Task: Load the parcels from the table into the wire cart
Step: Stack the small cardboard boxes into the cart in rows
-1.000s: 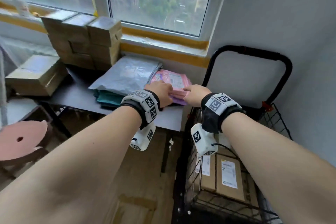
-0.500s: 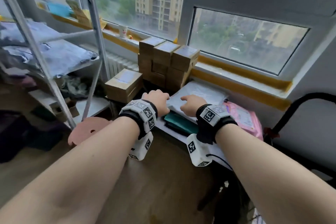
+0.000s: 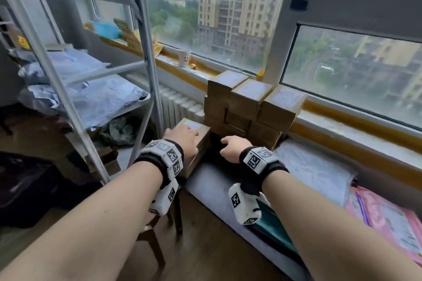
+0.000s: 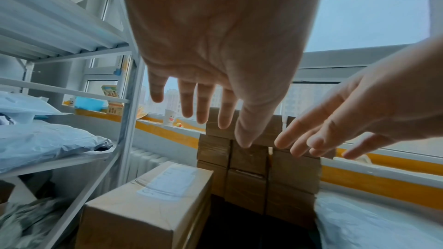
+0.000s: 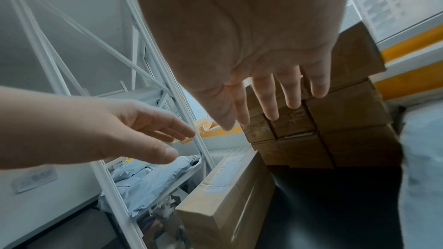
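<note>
Both hands reach out with fingers spread and grasp nothing: the left hand (image 3: 182, 138) hovers over the long cardboard parcel (image 4: 153, 194) at the left end of the table (image 3: 212, 180), the right hand (image 3: 234, 148) just beside it. Behind them stands a stack of small brown boxes (image 3: 249, 107) (against the window sill), with a grey mailer bag (image 3: 312, 171) and a pink one (image 3: 386, 217) lying farther right.

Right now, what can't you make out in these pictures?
- Wire cart: outside every view.
- Label print on the long box: blurred in both wrist views.
- Left hand touching the long box or not: head view hides its fingers; wrist views suggest a gap.
- Pink parcel: cut off by head view's edge.
</note>
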`<state>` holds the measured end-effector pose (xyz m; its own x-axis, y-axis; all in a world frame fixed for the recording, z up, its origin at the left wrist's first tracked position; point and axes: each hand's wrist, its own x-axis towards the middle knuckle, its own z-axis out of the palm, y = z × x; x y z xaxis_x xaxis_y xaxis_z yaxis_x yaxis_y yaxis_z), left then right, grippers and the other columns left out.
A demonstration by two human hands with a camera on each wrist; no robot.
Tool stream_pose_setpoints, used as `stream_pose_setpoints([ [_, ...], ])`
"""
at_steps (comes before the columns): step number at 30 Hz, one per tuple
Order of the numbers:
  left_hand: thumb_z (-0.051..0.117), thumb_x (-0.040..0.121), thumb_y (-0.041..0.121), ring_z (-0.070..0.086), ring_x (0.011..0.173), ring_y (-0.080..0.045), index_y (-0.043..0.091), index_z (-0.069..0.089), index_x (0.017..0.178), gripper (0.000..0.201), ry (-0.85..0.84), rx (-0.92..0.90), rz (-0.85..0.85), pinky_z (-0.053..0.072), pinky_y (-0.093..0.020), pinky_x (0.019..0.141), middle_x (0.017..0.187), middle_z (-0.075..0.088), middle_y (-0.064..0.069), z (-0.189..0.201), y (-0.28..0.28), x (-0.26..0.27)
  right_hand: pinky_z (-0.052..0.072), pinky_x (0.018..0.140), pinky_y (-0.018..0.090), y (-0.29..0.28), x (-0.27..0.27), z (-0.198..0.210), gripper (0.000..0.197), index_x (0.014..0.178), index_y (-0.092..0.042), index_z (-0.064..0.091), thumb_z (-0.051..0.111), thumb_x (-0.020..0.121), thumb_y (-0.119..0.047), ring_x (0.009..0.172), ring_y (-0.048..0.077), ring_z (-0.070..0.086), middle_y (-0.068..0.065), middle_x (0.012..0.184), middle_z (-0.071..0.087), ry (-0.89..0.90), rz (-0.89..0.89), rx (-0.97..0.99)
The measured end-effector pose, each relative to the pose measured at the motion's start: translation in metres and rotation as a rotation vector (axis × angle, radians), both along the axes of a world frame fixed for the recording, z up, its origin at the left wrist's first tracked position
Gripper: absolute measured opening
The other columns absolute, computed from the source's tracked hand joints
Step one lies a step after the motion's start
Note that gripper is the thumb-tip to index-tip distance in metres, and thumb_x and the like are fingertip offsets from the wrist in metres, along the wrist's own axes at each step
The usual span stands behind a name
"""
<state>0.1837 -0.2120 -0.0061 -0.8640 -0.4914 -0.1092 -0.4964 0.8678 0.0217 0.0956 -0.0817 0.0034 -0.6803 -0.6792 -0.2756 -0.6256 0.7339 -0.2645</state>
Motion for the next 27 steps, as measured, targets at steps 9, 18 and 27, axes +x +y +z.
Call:
stream_pose_setpoints([
  [9, 0.052, 0.09, 0.032, 0.039, 0.132, -0.024, 0.026, 0.04, 0.141, 0.053, -0.096, 0.091, 0.081, 0.031, -0.043, 0.106, 0.142, 0.041, -0.002, -0.04, -0.092, -0.051, 0.038, 0.107, 0.029, -0.088, -0.076, -0.037, 0.044, 0.137, -0.015, 0.048, 0.047, 0.093, -0.018, 0.13, 0.026, 0.046, 0.005, 0.142, 0.049, -0.11, -0.016, 0.095],
  [18, 0.055, 0.089, 0.032, 0.039, 0.132, -0.026, 0.021, 0.033, 0.144, 0.059, -0.122, 0.201, 0.054, 0.034, -0.043, 0.107, 0.143, 0.039, -0.004, -0.066, -0.175, -0.084, 0.043, 0.081, 0.026, -0.144, -0.101, -0.073, 0.032, 0.117, -0.008, 0.06, 0.047, 0.095, -0.027, 0.111, 0.027, 0.057, 0.01, 0.123, 0.06, -0.199, -0.154, 0.153],
  [27, 0.054, 0.092, 0.042, 0.043, 0.13, -0.03, 0.01, 0.025, 0.147, 0.07, -0.174, 0.417, 0.015, 0.04, -0.041, 0.104, 0.147, 0.035, -0.014, -0.1, -0.239, -0.101, 0.04, 0.078, 0.025, -0.188, -0.092, -0.096, 0.04, 0.124, -0.004, 0.054, 0.046, 0.095, -0.031, 0.113, 0.028, 0.056, 0.012, 0.127, 0.057, -0.283, -0.353, 0.174],
])
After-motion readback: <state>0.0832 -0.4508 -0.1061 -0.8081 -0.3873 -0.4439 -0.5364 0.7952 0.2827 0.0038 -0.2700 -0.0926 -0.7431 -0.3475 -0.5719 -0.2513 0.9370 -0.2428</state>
